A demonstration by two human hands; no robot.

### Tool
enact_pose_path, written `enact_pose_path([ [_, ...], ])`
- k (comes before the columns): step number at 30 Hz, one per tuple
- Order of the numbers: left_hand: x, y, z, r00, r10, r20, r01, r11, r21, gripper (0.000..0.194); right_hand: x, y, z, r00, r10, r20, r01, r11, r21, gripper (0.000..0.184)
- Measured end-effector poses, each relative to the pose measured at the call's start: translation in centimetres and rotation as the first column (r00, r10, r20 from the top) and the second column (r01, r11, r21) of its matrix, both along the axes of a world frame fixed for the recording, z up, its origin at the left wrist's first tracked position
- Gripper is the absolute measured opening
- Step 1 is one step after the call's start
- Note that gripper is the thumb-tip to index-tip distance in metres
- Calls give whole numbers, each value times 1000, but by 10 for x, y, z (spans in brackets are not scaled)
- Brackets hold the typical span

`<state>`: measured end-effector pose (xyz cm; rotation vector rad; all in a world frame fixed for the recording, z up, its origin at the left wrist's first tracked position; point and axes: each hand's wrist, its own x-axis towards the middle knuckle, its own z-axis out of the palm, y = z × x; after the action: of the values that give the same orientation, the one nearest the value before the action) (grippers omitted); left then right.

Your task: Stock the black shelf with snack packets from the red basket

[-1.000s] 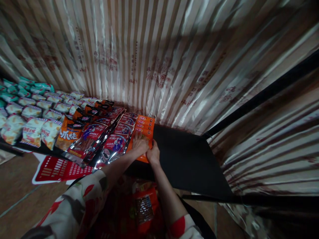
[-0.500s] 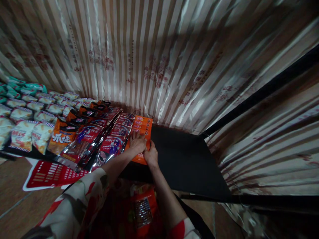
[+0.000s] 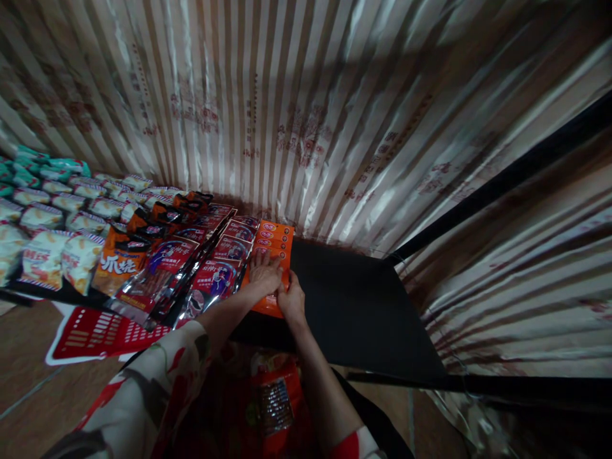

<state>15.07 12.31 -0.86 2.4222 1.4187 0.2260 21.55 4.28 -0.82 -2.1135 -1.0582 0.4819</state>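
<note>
Orange snack packets [image 3: 270, 308] lie overlapped in a column on the black shelf [image 3: 349, 306]. My left hand [image 3: 266, 275] rests flat on top of them with its fingers spread. At the right edge of the packets, my right hand [image 3: 292, 299] is closed on the front one, the thumb side over its face. Its other fingertips are partly hidden. Directly left of the orange column are dark red foil snack packs [image 3: 215, 280], and beyond those another column of red packs [image 3: 165, 264].
Orange-and-black bags [image 3: 117, 261], white snack bags [image 3: 43, 255] and green bags [image 3: 67, 167] fill the shelf's left. A red basket [image 3: 90, 335] stands below, more packets [image 3: 275, 405] near my lap. Striped wrapping [image 3: 306, 127] hangs behind; a black bar [image 3: 478, 191] slants at right.
The view has shifted slightly, so the goods at left sit further left in the picture. Both hands stay at the orange packets, with only small movement.
</note>
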Motion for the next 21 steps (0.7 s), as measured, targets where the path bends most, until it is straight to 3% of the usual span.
enact_pose_path([
  [14, 1, 1, -4, 1000, -27, -10, 27, 999, 20, 48, -2, -4, -2, 1000, 8, 11, -8, 1000, 8, 50],
  [21, 2, 4, 2, 999, -24, -23, 24, 1000, -19, 48, -1, -2, -1, 1000, -10, 4, 10, 1000, 12, 47],
])
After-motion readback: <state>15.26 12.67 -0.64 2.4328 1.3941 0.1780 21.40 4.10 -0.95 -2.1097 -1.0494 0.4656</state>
